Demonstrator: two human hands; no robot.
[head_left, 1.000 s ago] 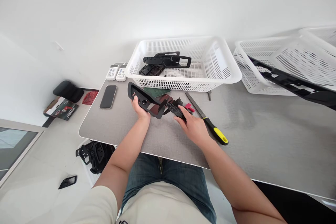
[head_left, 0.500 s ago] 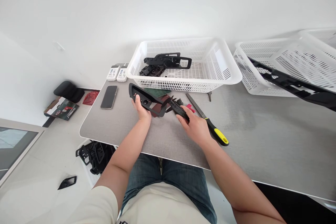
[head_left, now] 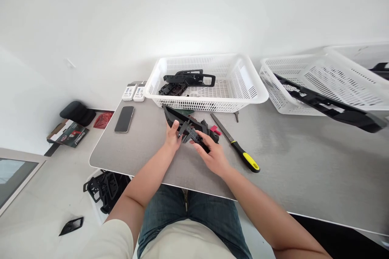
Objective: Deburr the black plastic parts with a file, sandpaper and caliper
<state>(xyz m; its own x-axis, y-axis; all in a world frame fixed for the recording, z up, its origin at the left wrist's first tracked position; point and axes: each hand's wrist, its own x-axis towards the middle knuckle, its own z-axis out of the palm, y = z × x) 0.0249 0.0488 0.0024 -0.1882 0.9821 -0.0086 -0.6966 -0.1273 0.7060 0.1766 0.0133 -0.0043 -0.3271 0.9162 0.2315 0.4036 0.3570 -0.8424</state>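
My left hand (head_left: 173, 136) is closed on a black plastic trim piece (head_left: 175, 114), held tilted over the grey table, its thumb on top. In my right hand (head_left: 212, 153) is a dark vernier caliper (head_left: 193, 135). The caliper's jaws lie against the near side of the trim piece, close to my left thumb; whether they grip an edge I cannot make out. Just right of the hands lie a small red object (head_left: 215, 130) and a file (head_left: 235, 142) with a black and yellow handle. A green sheet (head_left: 185, 111) is mostly hidden behind the trim piece.
A white plastic basket (head_left: 243, 96) with several black parts stands behind my hands. More white baskets (head_left: 288, 107) are at the right, a long black part (head_left: 331, 103) lying across one. A phone (head_left: 124, 119) and two white boxes (head_left: 129, 92) sit at the left.
The trim piece has been turned in my left hand so its edge faces me. My right hand has brought the caliper left and down, against the piece. The view has shifted slightly.
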